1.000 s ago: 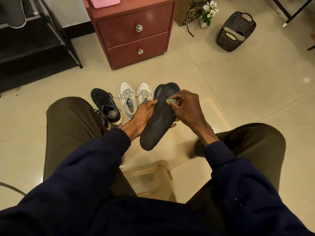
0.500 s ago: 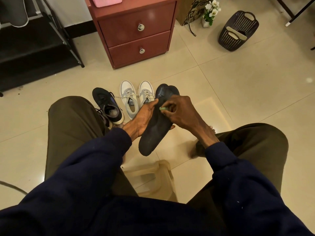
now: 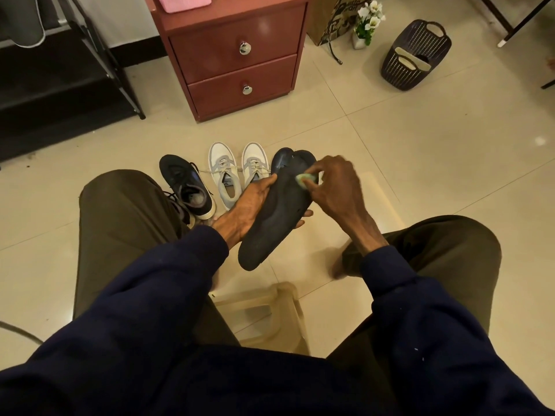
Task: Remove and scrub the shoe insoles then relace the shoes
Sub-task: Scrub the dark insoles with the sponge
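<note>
A dark insole is held up over the floor between my knees, toe end pointing away. My left hand grips it from underneath along its left edge. My right hand presses a small pale green scrubber against the insole's upper right part. On the tiles behind stand a black sneaker with loose laces and a pair of white and grey sneakers. Another dark shoe toe shows just behind the insole, mostly hidden.
A red two-drawer cabinet stands straight ahead. A dark plastic basket sits at the back right, a flower pot beside a paper bag. A black rack fills the left. A translucent stool is beneath me.
My right hand with the scrubber slid left across the insole, then back right and up toward its toe end. My left hand kept its hold.
</note>
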A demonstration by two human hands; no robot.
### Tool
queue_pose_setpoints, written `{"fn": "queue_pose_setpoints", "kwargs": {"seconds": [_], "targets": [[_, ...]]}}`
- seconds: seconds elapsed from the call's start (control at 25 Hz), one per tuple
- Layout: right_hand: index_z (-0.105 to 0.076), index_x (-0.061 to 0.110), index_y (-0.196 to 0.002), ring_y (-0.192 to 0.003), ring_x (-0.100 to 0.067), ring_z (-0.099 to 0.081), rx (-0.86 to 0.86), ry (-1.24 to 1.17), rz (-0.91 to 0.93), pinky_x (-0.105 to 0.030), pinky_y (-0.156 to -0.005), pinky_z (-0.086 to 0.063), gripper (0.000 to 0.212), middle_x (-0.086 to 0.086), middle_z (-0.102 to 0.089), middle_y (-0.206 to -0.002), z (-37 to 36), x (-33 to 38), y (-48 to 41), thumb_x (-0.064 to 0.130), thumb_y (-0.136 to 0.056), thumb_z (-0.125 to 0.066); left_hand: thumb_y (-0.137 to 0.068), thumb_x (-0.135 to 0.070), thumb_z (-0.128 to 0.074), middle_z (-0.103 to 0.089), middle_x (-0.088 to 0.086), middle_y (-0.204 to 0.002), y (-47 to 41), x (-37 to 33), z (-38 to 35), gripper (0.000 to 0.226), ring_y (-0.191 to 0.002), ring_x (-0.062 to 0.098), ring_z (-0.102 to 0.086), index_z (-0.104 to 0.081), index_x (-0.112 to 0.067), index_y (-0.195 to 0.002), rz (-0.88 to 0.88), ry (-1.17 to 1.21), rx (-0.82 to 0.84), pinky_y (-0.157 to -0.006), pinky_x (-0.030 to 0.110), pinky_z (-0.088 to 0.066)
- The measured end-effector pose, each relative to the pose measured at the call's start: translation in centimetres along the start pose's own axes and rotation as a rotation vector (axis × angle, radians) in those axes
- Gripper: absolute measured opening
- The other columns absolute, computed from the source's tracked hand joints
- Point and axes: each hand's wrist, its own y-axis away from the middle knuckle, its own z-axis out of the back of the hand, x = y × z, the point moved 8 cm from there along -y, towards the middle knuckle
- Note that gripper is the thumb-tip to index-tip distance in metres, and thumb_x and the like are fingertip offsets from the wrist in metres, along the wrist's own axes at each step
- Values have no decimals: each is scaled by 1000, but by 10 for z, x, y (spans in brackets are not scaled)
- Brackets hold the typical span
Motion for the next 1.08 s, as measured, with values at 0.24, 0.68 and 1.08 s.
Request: {"fn": "queue_pose_setpoints", "kwargs": {"seconds": [0.24,0.68,1.08], "targets": [[-79,17,-88,-68,-7,-61,112,-107,-17,-28,-64,-54,18,3,-74,-86,-2,-4,-1,35,-85,-81,-105,-49,-41,-67,23,-129,0,-1,0,53,-112,45,-66,-55,-12,-140,1,41,-28,-92,52,-55],[-78,13,-94,-67,-3,-57,38,-96,-53,-13,-65,-46,19,-2,-74,-92,4,-11,-4,30,-86,-80,-102,-50,-42,-66,22,-117,4,0,-1,53,-101,37,-63,-61,-9,-130,36,21,-3,-84,45,-47],[-79,13,-95,-76,-12,-64,-6,39,-73,-27,-70,-55,18,-3,-75,-94,11,-17,-4,29,-86,-80,-101,-47,-46,-69,21,-114,3,1,6,49,-95,36,-66,-58,-11,-132,35,20,-104,-80,43,-48]]}}
